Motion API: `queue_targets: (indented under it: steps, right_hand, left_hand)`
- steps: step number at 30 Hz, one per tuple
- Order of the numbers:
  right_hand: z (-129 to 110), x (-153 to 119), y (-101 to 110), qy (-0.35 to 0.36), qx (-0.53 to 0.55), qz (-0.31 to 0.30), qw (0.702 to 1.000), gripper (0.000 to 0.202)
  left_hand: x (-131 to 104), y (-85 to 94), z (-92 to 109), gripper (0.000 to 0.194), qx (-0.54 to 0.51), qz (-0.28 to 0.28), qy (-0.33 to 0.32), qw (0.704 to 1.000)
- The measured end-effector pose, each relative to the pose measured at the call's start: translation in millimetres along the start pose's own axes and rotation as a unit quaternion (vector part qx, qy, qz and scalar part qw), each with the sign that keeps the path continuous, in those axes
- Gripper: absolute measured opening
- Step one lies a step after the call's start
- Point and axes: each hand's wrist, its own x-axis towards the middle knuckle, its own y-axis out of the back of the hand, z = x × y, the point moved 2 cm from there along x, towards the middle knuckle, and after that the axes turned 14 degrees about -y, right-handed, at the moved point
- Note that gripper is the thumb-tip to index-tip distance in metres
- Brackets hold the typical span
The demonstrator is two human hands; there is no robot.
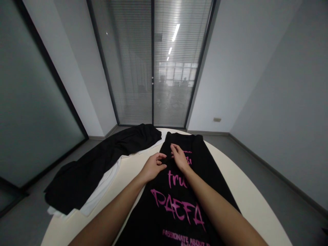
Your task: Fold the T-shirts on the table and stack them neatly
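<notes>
A black T-shirt (pixel 159 218) with pink lettering lies lengthwise on the table, its neckline at the far end and both sides folded in to a narrow shape. My left hand (pixel 153 166) is over the shirt's left edge, thumb and fingers apart with nothing between them. Just to its right, my right hand (pixel 180 158) hovers over or rests lightly on the upper part of the print, fingers loosely bent and apart. Whether its fingertips touch the cloth I cannot tell. My right forearm covers part of the lettering.
To the left, a rumpled black garment (pixel 102 153) lies over white cloth (pixel 102 189) along the edge of the round cream table (pixel 256 201). Beyond stand glass doors with blinds (pixel 133 68), a pale wall (pixel 230 68) and grey floor.
</notes>
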Motion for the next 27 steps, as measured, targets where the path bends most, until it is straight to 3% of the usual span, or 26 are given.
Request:
queue_targets:
  steps: [3,7,10,13,15,20,22,27]
  right_hand:
    - [7,9,3,-0.021,0.02,-0.009,1.0,0.071]
    - [12,13,4,0.045,0.031,-0.04,0.998,0.079]
    - [14,13,4,0.068,0.014,-0.065,0.995,0.082]
    - [13,13,5,0.053,0.005,-0.086,0.995,0.088]
    - [10,15,8,0.057,-0.009,-0.071,0.996,0.09]
    - [7,23,22,0.083,-0.071,-0.025,0.994,0.086]
    - [10,27,26,0.069,-0.089,-0.016,0.994,0.086]
    - [16,34,31,0.052,-0.101,-0.003,0.993,0.085]
  left_hand:
    - [-6,-11.2,3,0.041,0.011,-0.057,-0.001,0.998]
    - [-19,-17.7,17,0.036,0.123,-0.126,-0.005,0.984]
    - [-32,-19.5,33,0.029,0.302,-0.186,-0.003,0.935]
    - [-41,-23.6,47,0.023,0.39,-0.238,0.004,0.89]
    - [-41,-27.7,54,0.025,0.376,-0.248,-0.017,0.892]
    - [-34,-36.4,62,0.021,0.231,-0.242,-0.1,0.937]
    - [-34,-38.5,60,0.028,0.217,-0.277,-0.121,0.928]
    - [-43,-40.9,51,0.037,0.255,-0.385,-0.172,0.87]
